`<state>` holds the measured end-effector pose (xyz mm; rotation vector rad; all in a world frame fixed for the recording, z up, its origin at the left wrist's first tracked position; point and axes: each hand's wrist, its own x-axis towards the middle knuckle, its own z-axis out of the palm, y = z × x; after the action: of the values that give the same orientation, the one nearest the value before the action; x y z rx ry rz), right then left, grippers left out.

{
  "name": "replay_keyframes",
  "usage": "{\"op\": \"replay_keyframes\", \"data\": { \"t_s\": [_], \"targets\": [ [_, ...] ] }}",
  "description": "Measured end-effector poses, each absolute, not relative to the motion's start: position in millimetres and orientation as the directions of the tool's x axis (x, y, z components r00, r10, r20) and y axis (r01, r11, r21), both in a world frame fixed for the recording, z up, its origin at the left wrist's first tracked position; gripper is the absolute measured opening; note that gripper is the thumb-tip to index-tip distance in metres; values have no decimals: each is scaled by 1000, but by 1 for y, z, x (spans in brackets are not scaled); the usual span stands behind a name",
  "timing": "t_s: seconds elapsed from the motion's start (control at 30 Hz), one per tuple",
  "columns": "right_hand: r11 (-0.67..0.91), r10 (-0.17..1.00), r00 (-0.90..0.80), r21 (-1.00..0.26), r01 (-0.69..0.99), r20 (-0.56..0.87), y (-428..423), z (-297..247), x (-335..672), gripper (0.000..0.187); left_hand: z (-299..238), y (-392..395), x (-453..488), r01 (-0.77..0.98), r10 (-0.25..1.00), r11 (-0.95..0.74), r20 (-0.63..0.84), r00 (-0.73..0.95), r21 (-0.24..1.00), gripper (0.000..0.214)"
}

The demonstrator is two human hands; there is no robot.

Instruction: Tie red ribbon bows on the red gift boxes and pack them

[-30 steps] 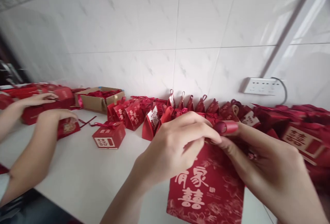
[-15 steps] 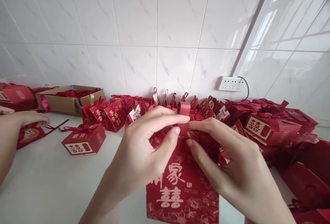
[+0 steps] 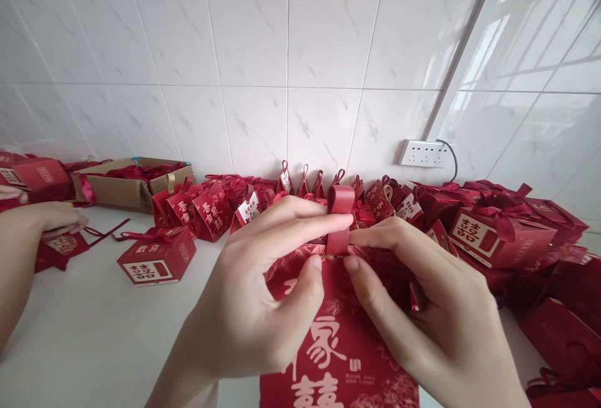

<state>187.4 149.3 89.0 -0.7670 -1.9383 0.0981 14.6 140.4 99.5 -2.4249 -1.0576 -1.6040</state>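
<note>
A red paper gift box [image 3: 335, 351] with white characters stands in front of me on the white counter [image 3: 103, 339]. Both my hands pinch its top edge. My left hand [image 3: 263, 295] grips the top with thumb and forefinger just left of a red ribbon loop [image 3: 339, 219] that sticks up from the box. My right hand [image 3: 422, 308] pinches the same edge from the right, thumb tip meeting the left thumb under the loop.
Several folded red boxes [image 3: 291, 192] line the tiled wall. A ribboned red box [image 3: 156, 256] sits at left, more boxes [image 3: 498, 236] pile at right. A cardboard carton [image 3: 126, 183] and a wall socket [image 3: 422, 153] stand behind. Another person's hand [image 3: 42, 220] works at far left.
The view swung right, then steadied. The ribbon loop went from lying sideways at my right fingers to standing upright between both hands. The box has come closer to me.
</note>
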Motion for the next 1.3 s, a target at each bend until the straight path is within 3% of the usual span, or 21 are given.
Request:
{"op": "replay_keyframes", "data": {
  "t_s": [1.3],
  "targets": [
    [821,499,-282,-343,456,819,146,94,187,11,102,137,16,582,480,-774,830,283,249,40]
  ]
}}
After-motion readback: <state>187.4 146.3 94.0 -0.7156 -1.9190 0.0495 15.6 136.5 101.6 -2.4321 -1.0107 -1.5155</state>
